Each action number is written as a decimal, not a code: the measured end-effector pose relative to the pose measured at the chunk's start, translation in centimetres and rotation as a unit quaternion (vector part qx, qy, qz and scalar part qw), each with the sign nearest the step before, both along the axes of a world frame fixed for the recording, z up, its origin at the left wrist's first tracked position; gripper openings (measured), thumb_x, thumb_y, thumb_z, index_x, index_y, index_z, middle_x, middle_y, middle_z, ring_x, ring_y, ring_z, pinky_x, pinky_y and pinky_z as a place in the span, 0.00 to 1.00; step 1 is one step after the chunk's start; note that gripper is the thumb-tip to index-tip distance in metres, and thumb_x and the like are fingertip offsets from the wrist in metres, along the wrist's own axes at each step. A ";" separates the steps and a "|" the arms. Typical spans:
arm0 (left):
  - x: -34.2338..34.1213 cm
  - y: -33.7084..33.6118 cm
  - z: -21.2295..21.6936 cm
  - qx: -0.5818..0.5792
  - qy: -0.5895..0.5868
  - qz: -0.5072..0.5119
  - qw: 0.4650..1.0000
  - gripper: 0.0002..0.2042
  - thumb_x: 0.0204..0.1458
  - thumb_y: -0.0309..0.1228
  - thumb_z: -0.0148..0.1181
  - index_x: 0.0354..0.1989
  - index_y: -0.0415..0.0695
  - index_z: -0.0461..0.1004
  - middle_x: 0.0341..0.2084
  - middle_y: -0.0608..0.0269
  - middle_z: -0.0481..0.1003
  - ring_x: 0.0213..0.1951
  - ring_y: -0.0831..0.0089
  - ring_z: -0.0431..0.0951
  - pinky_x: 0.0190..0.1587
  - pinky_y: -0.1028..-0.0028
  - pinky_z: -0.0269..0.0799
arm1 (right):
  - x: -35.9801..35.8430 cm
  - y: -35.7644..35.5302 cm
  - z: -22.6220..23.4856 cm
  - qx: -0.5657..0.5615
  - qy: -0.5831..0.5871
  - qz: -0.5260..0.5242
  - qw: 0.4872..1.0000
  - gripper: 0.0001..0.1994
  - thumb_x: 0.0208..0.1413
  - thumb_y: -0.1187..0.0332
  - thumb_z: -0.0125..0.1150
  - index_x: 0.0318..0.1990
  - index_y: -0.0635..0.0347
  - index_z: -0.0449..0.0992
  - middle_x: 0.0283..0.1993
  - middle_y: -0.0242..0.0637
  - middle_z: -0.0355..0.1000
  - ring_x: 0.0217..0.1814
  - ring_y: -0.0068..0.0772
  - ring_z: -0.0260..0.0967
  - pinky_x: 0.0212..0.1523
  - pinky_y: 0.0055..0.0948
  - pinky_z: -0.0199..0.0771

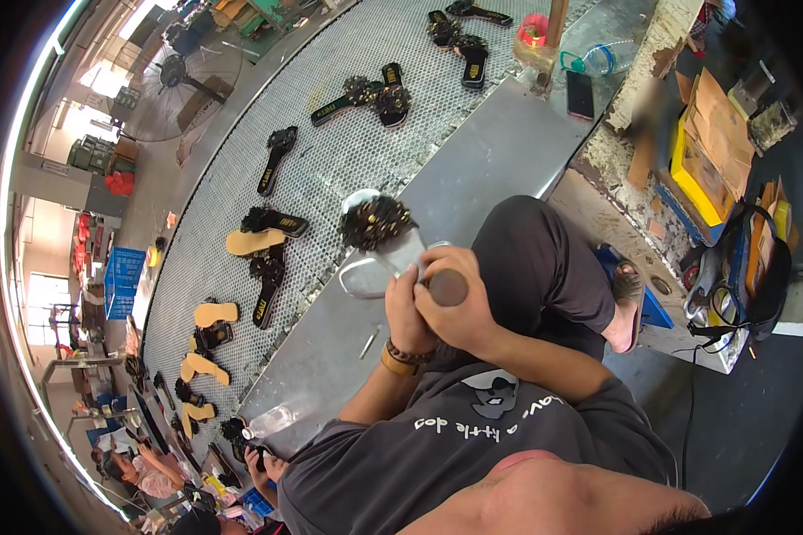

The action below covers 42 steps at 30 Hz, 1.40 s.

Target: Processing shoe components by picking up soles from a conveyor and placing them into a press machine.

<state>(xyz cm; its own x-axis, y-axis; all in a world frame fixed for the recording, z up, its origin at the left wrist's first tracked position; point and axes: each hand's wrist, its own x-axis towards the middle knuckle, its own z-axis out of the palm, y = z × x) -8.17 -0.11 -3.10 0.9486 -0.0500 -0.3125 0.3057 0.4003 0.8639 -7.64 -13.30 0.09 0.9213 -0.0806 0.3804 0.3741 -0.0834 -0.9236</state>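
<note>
In front of my body, my left hand (407,314) is closed round the pale end of a slipper (376,225) with a black ruffled upper dotted with gold beads. Beaded bracelets circle that wrist. My right hand (466,312) presses against the left one, its fingers wrapped round a tool with a round brown end (448,288). The rest of this tool is hidden by the hand. Beneath the slipper, a pale looped shape (362,279) sticks out; what it is I cannot make out.
Several black slippers (268,165) and tan soles (216,314) lie on a perforated conveyor surface (330,169). A metal ledge (473,143) runs beside it, bearing a clear bottle (272,421). At right are a phone (580,94) and a yellow box (694,174). Another person's hands (266,464) work at lower left.
</note>
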 end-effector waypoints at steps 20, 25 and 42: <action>6.7 -5.7 6.8 0.146 -0.354 -0.420 0.823 0.14 0.60 0.19 0.53 0.52 0.33 0.79 0.46 0.48 0.82 0.50 0.60 0.81 0.55 0.66 0.74 | 7.7 -39.0 7.3 -0.419 0.350 -0.557 0.626 0.39 0.55 0.37 0.62 0.54 0.71 0.66 0.41 0.61 0.81 0.47 0.60 0.82 0.46 0.49 0.82; 11.3 1.8 3.6 0.239 -0.317 -0.269 0.877 0.11 0.61 0.19 0.52 0.47 0.32 0.80 0.44 0.49 0.82 0.49 0.63 0.81 0.56 0.67 0.74 | 11.0 -42.9 7.7 -0.482 0.311 -0.579 0.579 0.39 0.55 0.33 0.60 0.46 0.69 0.70 0.44 0.58 0.82 0.48 0.57 0.82 0.45 0.49 0.83; 34.6 40.4 -9.3 0.733 0.235 0.159 0.618 0.47 0.62 0.68 0.43 0.81 0.49 0.40 0.75 0.40 0.54 0.75 0.40 0.53 0.71 0.40 0.57 | 11.3 -42.6 4.8 -0.562 0.072 -0.670 0.480 0.33 0.68 0.42 0.50 0.57 0.69 0.76 0.66 0.52 0.69 0.71 0.55 0.63 0.68 0.53 0.65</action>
